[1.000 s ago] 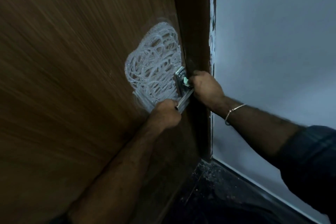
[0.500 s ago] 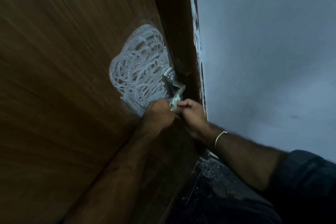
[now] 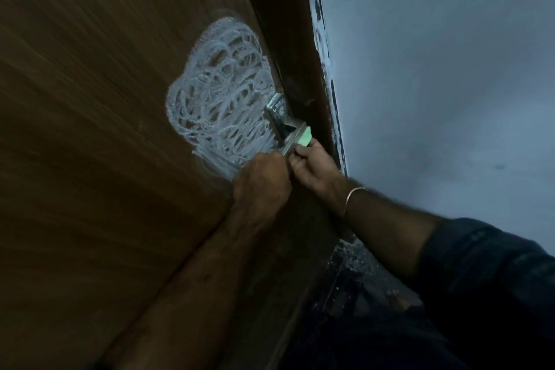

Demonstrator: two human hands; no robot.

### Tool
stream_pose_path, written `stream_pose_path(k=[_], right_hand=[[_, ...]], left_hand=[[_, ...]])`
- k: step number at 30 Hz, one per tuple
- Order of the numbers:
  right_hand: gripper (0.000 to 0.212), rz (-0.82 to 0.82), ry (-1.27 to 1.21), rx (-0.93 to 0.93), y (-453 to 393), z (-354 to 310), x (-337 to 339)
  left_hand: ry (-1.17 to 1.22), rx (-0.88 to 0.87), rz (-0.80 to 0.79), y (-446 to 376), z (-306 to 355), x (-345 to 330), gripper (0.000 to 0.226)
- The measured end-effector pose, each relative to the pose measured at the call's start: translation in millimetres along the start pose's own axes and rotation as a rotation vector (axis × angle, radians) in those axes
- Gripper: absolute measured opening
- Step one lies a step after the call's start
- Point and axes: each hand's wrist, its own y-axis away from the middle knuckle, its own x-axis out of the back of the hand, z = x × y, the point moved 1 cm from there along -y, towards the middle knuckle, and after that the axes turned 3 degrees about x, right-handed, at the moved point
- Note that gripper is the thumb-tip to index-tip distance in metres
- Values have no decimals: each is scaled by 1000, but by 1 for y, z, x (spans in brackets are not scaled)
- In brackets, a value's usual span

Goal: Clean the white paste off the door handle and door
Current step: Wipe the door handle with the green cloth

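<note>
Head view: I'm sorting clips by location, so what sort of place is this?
Probably a doorway inside a building: a wooden door with a metal handle, a painted wall beside it, and a dark, gritty floor below.

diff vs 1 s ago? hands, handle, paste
The right hand with the pale green pad slid from the handle's door end outward along the lever toward the left hand. The left hand kept its grip on the free end of the door handle. The white paste on the door looks unchanged.
</note>
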Motion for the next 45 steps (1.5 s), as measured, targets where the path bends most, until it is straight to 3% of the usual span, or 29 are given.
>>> stream_pose_path(k=[5, 8, 10, 13, 18, 27, 30, 34, 38, 45], right_hand=[[23, 22, 238, 34, 21, 3, 10], [21, 199, 439, 296, 20, -25, 8], [20, 247, 908, 609, 19, -44, 1], [26, 33, 1553, 914, 25, -50, -11], [27, -150, 1811, 985, 32, -49, -15], [15, -236, 2232, 934, 17, -54, -53], [13, -216, 2146, 903, 14, -63, -49], [11, 63, 1672, 798, 15, -62, -38], [8, 270, 1348, 675, 22, -45, -29], [11, 269, 1198, 516, 53, -1, -17]], left_hand=[[28, 12, 60, -6, -2, 1, 17], [132, 50, -8, -7, -5, 3, 23], [155, 65, -15, -8, -5, 6, 23], [140, 92, -34, -10, 0, 7, 22], [147, 63, 10, -10, -3, 11, 23], [177, 68, 30, -8, -4, 11, 22], [187, 63, 57, -7, -3, 13, 21], [185, 64, 3, -7, -1, 14, 22], [124, 52, -45, -9, 2, 19, 25], [228, 19, -104, -6, -11, 24, 17]])
